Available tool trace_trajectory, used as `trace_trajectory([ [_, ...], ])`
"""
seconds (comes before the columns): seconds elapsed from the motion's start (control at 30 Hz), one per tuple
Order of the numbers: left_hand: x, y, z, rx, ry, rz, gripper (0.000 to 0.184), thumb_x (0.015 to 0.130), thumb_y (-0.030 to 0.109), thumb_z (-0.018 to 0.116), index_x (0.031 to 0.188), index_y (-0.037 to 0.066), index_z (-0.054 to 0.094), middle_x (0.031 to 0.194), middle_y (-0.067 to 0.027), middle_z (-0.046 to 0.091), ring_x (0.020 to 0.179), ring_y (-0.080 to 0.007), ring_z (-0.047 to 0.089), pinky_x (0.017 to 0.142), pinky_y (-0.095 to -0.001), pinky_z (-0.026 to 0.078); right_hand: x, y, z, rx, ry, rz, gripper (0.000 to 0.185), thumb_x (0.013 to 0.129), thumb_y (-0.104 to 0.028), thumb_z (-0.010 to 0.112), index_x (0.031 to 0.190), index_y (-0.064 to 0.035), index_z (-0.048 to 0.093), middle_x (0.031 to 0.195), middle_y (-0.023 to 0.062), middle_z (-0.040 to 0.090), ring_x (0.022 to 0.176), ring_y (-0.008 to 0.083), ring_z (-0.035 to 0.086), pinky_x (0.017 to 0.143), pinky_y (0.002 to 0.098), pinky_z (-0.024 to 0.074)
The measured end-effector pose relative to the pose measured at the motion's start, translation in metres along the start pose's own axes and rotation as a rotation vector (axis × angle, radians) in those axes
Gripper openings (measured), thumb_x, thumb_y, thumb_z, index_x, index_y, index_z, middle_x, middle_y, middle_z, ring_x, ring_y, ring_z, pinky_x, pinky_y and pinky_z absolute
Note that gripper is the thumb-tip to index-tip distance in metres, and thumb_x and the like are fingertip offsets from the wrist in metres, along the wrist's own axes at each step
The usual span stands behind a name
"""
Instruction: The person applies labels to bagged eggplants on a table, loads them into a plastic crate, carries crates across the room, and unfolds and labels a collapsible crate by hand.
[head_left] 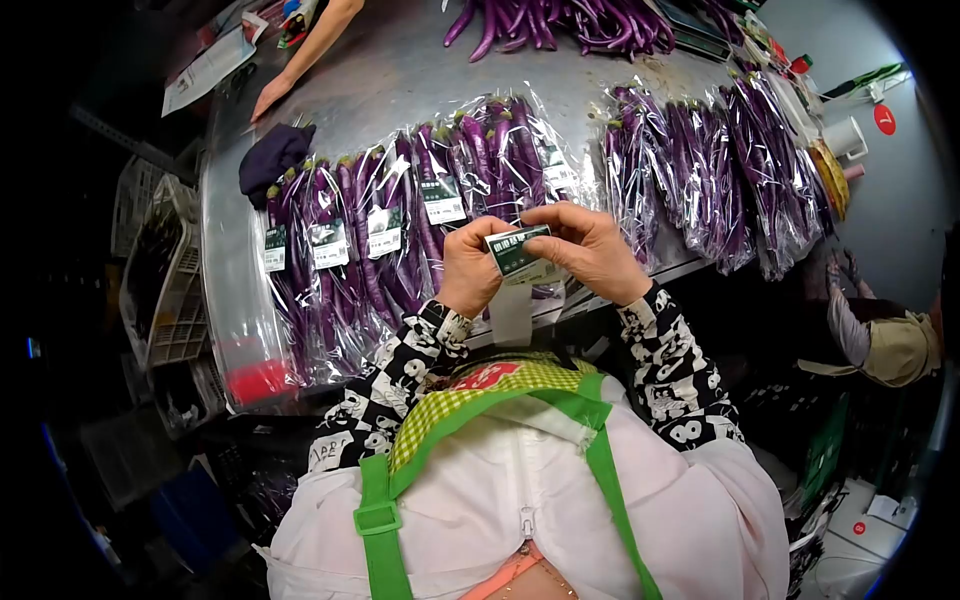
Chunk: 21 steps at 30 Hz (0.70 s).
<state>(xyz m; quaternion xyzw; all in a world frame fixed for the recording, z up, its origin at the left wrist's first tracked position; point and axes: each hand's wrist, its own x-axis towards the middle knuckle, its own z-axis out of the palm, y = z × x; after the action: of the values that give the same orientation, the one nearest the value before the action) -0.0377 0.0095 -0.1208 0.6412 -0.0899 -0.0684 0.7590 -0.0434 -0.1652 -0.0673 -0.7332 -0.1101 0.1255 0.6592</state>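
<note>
In front of my chest, a green and white printed label (513, 258) is held between my two hands. My left hand (469, 270) is closed on its left edge. My right hand (592, 252) presses its thumb on the label's right side, with the forefinger reaching over the top. A pale paper strip (511, 318) hangs below the label. Just beyond my hands lie clear bags of long purple eggplants (372, 238), several with similar labels on them. More bagged eggplants (690, 160) lie to the right, with no labels that I can make out.
Loose eggplants (560, 25) are heaped at the back of the metal table (375, 95). A dark cloth (275, 160) lies at the left, near another person's arm (312, 50). White plastic crates (165, 280) stand left of the table. Another person (885, 335) is at the far right.
</note>
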Motion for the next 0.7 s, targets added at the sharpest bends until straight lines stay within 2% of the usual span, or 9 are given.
trace_trajectory([
  [0.1, 0.001, 0.003, 0.005, -0.032, -0.002, 0.049, 0.011, 0.078, 0.007, 0.071, 0.085, 0.002, 0.065, 0.081, 0.0001, 0.064, 0.073, -0.0043, 0.057, 0.064, -0.02, 0.047, -0.004, 0.003, 0.003, 0.043, 0.06, 0.031, 0.027, 0.083, -0.01, 0.067, 0.108, -0.0008, 0.062, 0.087, 0.0017, 0.063, 0.078, 0.0075, 0.058, 0.068, 0.0222, 0.0482],
  [0.2, 0.005, 0.001, 0.007, 0.1, 0.02, 0.301, 0.014, 0.074, 0.005, 0.073, 0.085, 0.001, 0.065, 0.081, -0.0039, 0.063, 0.073, -0.0085, 0.059, 0.064, -0.0207, 0.047, -0.01, 0.005, 0.002, 0.099, 0.104, 0.034, 0.025, 0.083, -0.009, 0.067, 0.106, -0.0013, 0.062, 0.087, 0.0019, 0.064, 0.076, 0.007, 0.058, 0.067, 0.0215, 0.0477],
  [0.3, 0.004, 0.004, 0.006, 0.118, -0.022, 0.307, 0.013, 0.073, 0.004, 0.074, 0.083, 0.001, 0.066, 0.079, -0.0036, 0.062, 0.071, -0.0086, 0.059, 0.062, -0.0208, 0.047, -0.016, -0.001, 0.005, 0.125, 0.117, 0.034, 0.025, 0.082, -0.009, 0.067, 0.106, -0.0015, 0.063, 0.088, 0.0023, 0.064, 0.076, 0.0063, 0.058, 0.066, 0.0204, 0.0469],
  [0.5, 0.001, 0.004, 0.007, 0.117, -0.026, 0.208, 0.013, 0.072, 0.007, 0.076, 0.081, 0.002, 0.066, 0.073, -0.0019, 0.062, 0.066, -0.007, 0.058, 0.059, -0.0205, 0.046, -0.019, 0.004, 0.003, 0.103, 0.129, 0.019, 0.021, 0.082, -0.007, 0.066, 0.103, -0.0018, 0.063, 0.085, 0.0014, 0.064, 0.074, 0.005, 0.057, 0.065, 0.0193, 0.046],
  [0.57, 0.002, 0.0, 0.006, 0.165, -0.008, 0.258, 0.013, 0.072, 0.007, 0.076, 0.078, 0.003, 0.066, 0.071, -0.0013, 0.063, 0.065, -0.0067, 0.058, 0.057, -0.0204, 0.045, -0.019, 0.003, 0.001, 0.014, 0.117, -0.003, 0.016, 0.083, -0.007, 0.066, 0.098, -0.0019, 0.064, 0.084, 0.0003, 0.063, 0.072, 0.0043, 0.056, 0.065, 0.0186, 0.0454],
  [0.63, 0.001, -0.004, 0.005, 0.14, -0.015, 0.208, 0.012, 0.073, 0.007, 0.075, 0.077, 0.003, 0.065, 0.07, -0.002, 0.063, 0.064, -0.0059, 0.058, 0.057, -0.0204, 0.045, -0.02, -0.001, 0.003, 0.044, 0.108, 0.041, 0.009, 0.082, -0.005, 0.065, 0.091, -0.0023, 0.063, 0.082, -0.0006, 0.061, 0.071, 0.0047, 0.054, 0.063, 0.0195, 0.0447],
  [0.7, -0.003, -0.013, 0.0, 0.227, -0.064, 0.027, 0.013, 0.073, 0.007, 0.075, 0.075, 0.0, 0.064, 0.067, -0.0039, 0.063, 0.062, -0.0048, 0.055, 0.055, -0.0217, 0.044, -0.015, 0.008, -0.001, -0.335, 0.201, -0.223, 0.01, 0.081, -0.005, 0.066, 0.091, -0.0027, 0.063, 0.082, 0.0001, 0.06, 0.07, 0.006, 0.054, 0.063, 0.0206, 0.0443],
])
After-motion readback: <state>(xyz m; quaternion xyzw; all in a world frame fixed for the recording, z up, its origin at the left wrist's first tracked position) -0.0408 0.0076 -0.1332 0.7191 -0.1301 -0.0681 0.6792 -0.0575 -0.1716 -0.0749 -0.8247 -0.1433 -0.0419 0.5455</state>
